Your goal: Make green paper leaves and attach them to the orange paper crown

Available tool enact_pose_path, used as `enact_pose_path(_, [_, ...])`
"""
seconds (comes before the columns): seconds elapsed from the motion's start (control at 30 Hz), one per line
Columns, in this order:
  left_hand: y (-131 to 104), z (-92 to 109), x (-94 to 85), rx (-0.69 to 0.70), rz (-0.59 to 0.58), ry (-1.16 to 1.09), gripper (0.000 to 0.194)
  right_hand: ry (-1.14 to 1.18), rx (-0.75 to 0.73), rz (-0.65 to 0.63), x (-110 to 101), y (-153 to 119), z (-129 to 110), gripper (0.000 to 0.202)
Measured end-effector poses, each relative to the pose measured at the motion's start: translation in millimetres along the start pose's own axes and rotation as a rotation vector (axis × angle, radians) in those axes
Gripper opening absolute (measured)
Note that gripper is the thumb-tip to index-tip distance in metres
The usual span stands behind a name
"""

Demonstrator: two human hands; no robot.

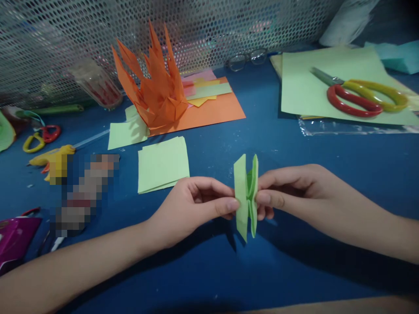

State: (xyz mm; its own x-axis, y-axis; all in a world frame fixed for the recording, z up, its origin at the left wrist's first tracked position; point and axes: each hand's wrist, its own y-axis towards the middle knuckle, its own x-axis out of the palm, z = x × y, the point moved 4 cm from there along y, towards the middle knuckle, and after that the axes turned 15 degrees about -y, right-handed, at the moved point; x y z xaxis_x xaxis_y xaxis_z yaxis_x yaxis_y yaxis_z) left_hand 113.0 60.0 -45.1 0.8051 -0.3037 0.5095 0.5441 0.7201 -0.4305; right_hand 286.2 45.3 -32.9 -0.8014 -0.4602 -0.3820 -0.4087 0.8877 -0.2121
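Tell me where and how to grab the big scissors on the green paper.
Probably by the red handle and yellow handle, coming from the near right: the scissors lie flat, their handles extend that way, and the blades point left and away.

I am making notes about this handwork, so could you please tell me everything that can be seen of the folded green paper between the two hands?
The folded green paper is pale green, with brighter green inside the folds on its right side. It looks like creased paper: a flat left flap with slanted ends, beside narrow, curved right layers. Gaps show between them. It stands roughly upright above the blue table, the left hand pinching its left side, the right hand its right.
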Motion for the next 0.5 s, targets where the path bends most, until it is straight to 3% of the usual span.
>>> enact_pose_path(0.3, [3.1, -1.4, -0.8, -0.065, -0.025, -0.029, 0.024, 0.095, 0.031, 0.008, 2.0, -0.3, 5.3, 0.015])
enact_pose_path(0.5, [3.3, -3.6, 0.9, -0.14, -0.13, -0.045, 0.016, 0.263, 0.067, -0.148, 9.7, 0.9, 4.8, 0.011])
